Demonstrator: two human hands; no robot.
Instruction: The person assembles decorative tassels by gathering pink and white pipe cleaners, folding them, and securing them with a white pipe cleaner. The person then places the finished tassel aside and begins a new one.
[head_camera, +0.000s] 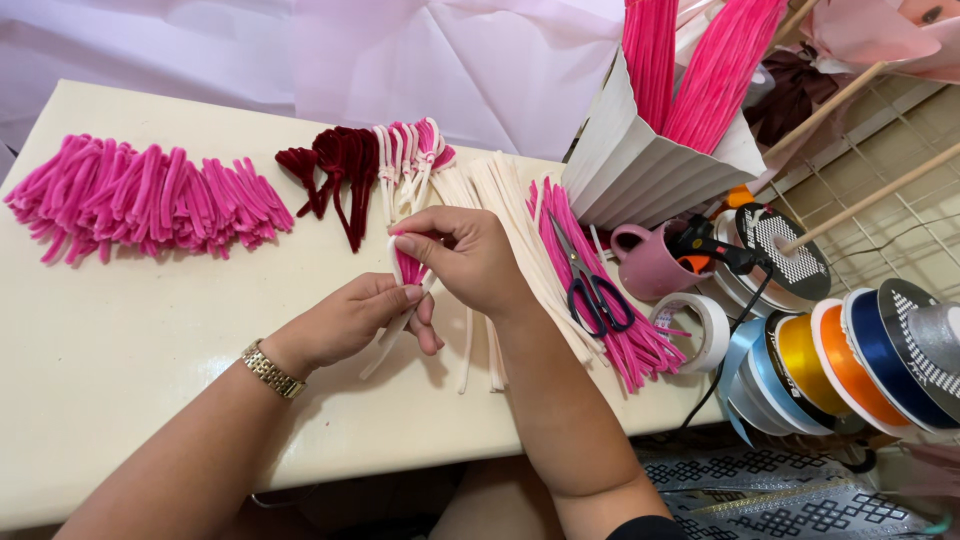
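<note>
Above the cream worktop (150, 330): left hand (350, 320) and right hand (465, 258) both pinch one folded pink-and-white pipe-cleaner piece (408, 268). Scissors (590, 290) on loose pink stems (620, 340) just right; pink bundle pile (140, 200) far left.

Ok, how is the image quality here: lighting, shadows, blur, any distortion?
Head view: even, bright light; soft shadows under the left hand and right hand on the cream table; the pink and white piece they pinch is sharp; mild glare on the ribbon spools; edges slightly bowed by the wide lens.
</note>
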